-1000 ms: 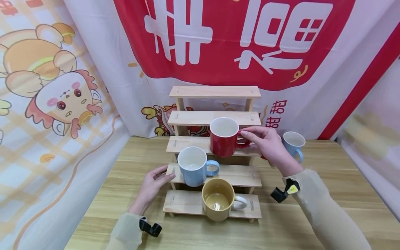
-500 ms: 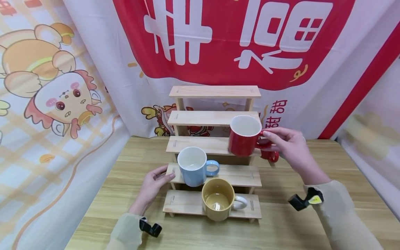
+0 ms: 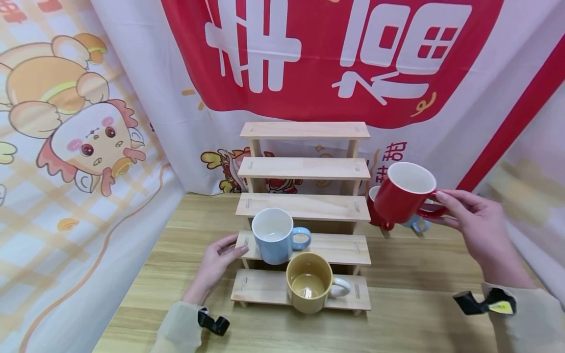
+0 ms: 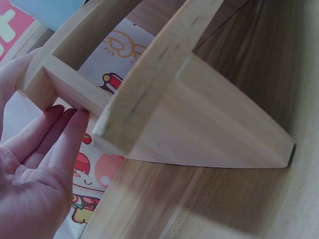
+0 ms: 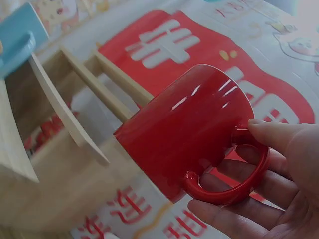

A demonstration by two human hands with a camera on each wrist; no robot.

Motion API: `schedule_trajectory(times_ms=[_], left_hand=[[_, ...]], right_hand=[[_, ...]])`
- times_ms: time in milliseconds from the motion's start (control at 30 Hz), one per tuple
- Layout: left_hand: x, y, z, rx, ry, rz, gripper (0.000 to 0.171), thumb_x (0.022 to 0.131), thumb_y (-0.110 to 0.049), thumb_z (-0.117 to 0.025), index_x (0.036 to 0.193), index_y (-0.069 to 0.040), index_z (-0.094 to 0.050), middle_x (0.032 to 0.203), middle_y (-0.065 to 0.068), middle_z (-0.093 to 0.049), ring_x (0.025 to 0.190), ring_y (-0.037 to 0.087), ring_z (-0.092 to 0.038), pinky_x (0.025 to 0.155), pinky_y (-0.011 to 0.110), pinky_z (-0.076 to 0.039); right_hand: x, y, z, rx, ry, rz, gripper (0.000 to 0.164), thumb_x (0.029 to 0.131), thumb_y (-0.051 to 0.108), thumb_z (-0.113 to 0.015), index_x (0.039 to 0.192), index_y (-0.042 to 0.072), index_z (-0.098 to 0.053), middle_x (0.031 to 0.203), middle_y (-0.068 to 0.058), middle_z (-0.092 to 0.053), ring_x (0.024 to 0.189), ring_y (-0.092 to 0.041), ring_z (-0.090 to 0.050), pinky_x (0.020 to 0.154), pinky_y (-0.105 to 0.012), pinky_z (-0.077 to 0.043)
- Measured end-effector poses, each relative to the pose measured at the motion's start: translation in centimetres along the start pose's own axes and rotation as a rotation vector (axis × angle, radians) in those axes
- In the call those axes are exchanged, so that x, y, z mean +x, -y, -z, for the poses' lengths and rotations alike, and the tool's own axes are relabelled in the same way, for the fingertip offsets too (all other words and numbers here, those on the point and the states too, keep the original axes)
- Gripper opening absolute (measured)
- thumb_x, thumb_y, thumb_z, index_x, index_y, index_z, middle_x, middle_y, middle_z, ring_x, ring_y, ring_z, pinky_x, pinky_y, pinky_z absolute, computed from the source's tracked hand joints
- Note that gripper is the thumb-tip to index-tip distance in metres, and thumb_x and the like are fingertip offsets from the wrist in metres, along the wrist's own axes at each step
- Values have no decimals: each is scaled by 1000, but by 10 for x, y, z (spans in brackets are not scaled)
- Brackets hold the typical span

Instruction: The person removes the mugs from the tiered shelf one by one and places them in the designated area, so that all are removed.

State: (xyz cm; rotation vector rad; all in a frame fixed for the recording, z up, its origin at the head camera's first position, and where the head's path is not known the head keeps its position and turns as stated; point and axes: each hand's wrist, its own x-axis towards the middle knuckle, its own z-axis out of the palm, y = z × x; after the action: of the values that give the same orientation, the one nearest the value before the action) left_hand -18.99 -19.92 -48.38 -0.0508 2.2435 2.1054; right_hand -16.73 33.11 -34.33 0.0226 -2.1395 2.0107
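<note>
My right hand (image 3: 481, 228) pinches the handle of a red mug (image 3: 399, 198) with a white inside, held up to the right of a wooden stepped rack (image 3: 304, 206). In the right wrist view, the thumb lies on top of the handle of the tilted red mug (image 5: 194, 129), fingers beneath it. My left hand (image 3: 218, 262) grips the rack's left end at the second step from the front, thumb above and fingertips (image 4: 79, 117) below the board. On that step stands a light blue mug (image 3: 273, 245), and a yellow mug (image 3: 309, 284) with a white handle occupies the lowest step.
Behind the held mug, partly hidden, another red mug (image 3: 373, 213) and another light blue mug (image 3: 417, 224) stand on the wooden table (image 3: 410, 304). A printed cloth (image 3: 212, 127) hangs behind the rack, with more cloth along both sides.
My right hand has carried the red mug from in front of the rack's middle step out to the right, past the rack's end. The left hand has stayed at the rack.
</note>
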Motion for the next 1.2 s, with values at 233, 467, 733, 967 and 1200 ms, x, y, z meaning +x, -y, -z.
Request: schedule_trajectory(times_ms=[233, 467, 733, 967, 1200], left_hand=[[-1, -1, -1, -2, 1, -9, 58, 89, -14, -80, 140, 2, -56, 131, 22, -64, 112, 24, -66, 94, 28, -55], [-1, -2, -2, 2, 3, -6, 58, 88, -15, -81, 139, 1, -57, 133, 20, -63, 114, 24, -65, 95, 28, -54], [-2, -1, -1, 0, 3, -9, 58, 90, -14, -80, 140, 2, -56, 134, 21, -62, 116, 25, -65, 96, 28, -54], [0, 0, -1, 3, -1, -10, 59, 89, -15, -80, 140, 2, -56, 133, 21, -63, 114, 24, -66, 95, 28, -54], [0, 0, 0, -12, 3, 5, 59, 88, -16, -81, 139, 0, -57, 133, 19, -63, 116, 26, -65, 96, 30, -54]], right_hand=[[-2, -12, 33, 120, -90, 44, 26, 97, 17, -70, 120, 6, -74, 103, 5, -74, 84, -9, -74, 66, -24, -60], [-3, -30, 59, 63, -216, -11, 43, 95, 28, -72, 132, 6, -69, 110, 6, -68, 84, -3, -72, 62, -20, -59], [9, -53, 74, 200, -412, -85, 53, 85, 31, -81, 131, 8, -70, 108, 5, -70, 82, -4, -73, 60, -22, -59], [36, -82, 84, 359, -628, -115, 47, 79, 25, -87, 120, 7, -75, 101, 3, -74, 79, -8, -73, 61, -24, -59], [52, -117, 91, 430, -640, -135, 26, 87, 13, -82, 111, 3, -77, 88, -1, -76, 71, -14, -74, 58, -26, -60]])
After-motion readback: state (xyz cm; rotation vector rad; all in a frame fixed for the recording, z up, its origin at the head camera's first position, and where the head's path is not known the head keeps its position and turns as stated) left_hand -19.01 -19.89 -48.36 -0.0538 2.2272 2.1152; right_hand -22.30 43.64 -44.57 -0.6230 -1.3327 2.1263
